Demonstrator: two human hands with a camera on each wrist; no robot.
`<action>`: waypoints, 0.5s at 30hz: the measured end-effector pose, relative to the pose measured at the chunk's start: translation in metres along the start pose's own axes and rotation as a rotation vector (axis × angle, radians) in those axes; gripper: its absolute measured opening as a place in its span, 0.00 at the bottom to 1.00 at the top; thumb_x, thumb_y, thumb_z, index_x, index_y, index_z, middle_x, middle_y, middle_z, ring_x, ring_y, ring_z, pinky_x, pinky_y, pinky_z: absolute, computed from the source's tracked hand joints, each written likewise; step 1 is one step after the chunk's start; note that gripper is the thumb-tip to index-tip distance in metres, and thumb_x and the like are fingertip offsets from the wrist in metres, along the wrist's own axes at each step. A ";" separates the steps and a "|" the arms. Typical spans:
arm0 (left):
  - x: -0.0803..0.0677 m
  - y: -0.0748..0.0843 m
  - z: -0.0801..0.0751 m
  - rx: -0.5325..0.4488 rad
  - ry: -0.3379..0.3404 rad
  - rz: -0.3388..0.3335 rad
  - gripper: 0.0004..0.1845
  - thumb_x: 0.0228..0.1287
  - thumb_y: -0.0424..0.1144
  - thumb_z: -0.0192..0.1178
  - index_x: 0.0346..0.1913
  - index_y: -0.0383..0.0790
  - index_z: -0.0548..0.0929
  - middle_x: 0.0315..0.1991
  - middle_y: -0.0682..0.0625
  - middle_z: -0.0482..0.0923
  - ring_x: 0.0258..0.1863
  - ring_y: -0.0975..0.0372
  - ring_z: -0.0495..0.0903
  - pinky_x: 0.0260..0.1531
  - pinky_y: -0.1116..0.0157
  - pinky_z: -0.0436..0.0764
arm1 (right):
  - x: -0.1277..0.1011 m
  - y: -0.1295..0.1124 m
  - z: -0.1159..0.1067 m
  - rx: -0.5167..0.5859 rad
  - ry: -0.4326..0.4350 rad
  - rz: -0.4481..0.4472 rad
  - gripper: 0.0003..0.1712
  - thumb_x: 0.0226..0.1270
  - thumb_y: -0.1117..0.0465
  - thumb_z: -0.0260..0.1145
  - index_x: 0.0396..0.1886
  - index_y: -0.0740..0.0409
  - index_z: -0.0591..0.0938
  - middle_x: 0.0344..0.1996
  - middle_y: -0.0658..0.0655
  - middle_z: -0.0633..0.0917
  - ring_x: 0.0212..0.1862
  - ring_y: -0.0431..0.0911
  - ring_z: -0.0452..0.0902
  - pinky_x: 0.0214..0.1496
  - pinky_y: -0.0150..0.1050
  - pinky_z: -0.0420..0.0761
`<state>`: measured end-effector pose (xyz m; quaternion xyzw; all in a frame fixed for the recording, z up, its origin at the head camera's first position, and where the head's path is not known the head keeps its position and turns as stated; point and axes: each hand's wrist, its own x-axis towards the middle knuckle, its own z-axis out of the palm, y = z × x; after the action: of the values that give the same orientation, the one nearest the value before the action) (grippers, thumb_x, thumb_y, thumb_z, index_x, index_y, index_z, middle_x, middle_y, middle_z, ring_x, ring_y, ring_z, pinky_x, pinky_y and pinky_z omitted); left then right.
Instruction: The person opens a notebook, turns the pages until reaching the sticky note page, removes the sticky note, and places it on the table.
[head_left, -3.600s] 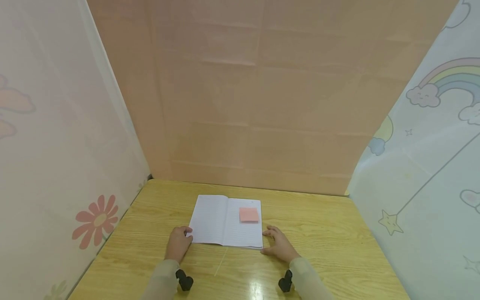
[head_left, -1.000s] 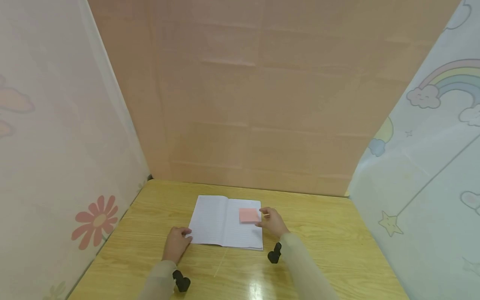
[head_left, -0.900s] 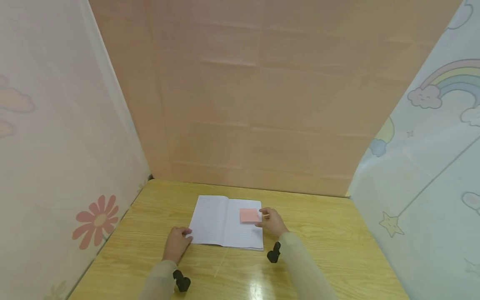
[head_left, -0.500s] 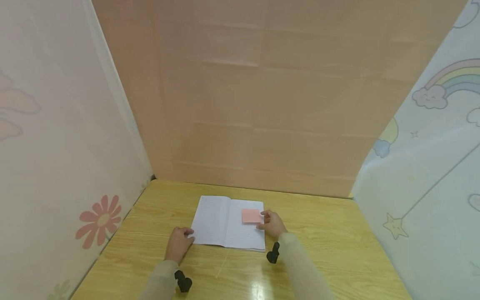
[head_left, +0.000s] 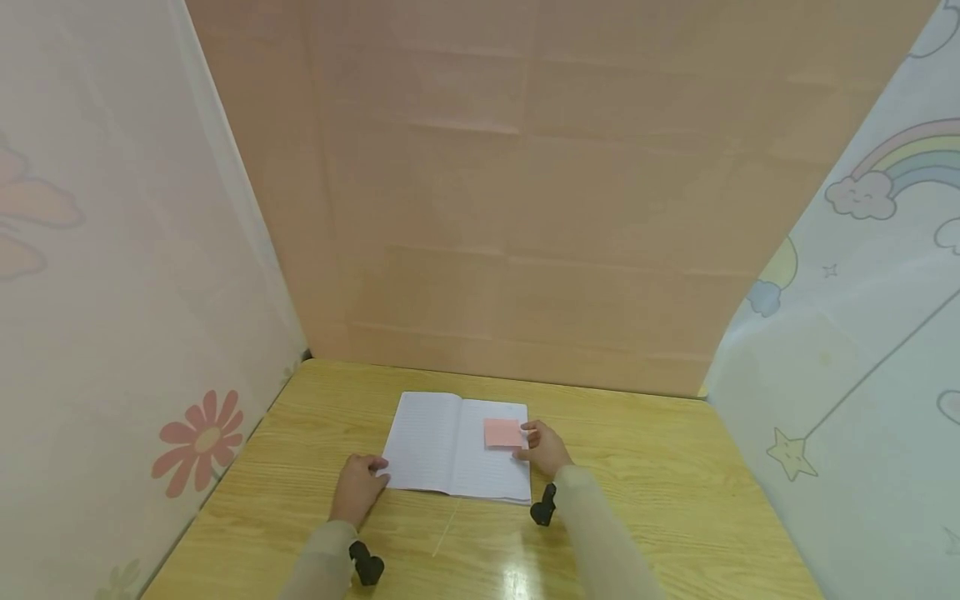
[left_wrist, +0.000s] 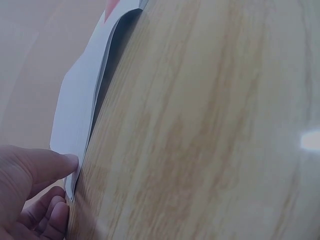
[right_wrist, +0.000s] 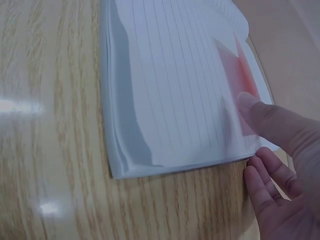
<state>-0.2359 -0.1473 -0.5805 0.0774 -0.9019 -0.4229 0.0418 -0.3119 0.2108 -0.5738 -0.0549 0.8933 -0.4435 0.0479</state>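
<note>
Notebook (head_left: 450, 446) lies open and flat on the wooden table (head_left: 637, 500), nearer the far edge than the near one, its long axis running left to right and its spine pointing from the near edge to the far edge. Its ruled pages carry no writing that can be read. A pink sticky note (head_left: 503, 432) (blank too) sits on the right page near the far right corner. The right hand (head_left: 546, 447) touches the note's right edge with its thumb tip, the other fingers loosely curled beside the page edge. The left hand (head_left: 357, 487) pinches the near left corner. Bare table lies open on both sides.
</note>
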 end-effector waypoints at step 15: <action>0.000 0.000 0.000 0.013 -0.002 0.007 0.09 0.55 0.30 0.67 0.39 0.33 0.86 0.42 0.40 0.77 0.41 0.53 0.76 0.44 0.53 0.78 | -0.001 -0.001 0.002 0.009 0.030 0.042 0.30 0.50 0.66 0.76 0.55 0.65 0.76 0.42 0.62 0.80 0.45 0.52 0.76 0.48 0.49 0.79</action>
<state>-0.2360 -0.1474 -0.5806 0.0739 -0.9050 -0.4168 0.0420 -0.3111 0.2086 -0.5747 -0.0290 0.8929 -0.4470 0.0442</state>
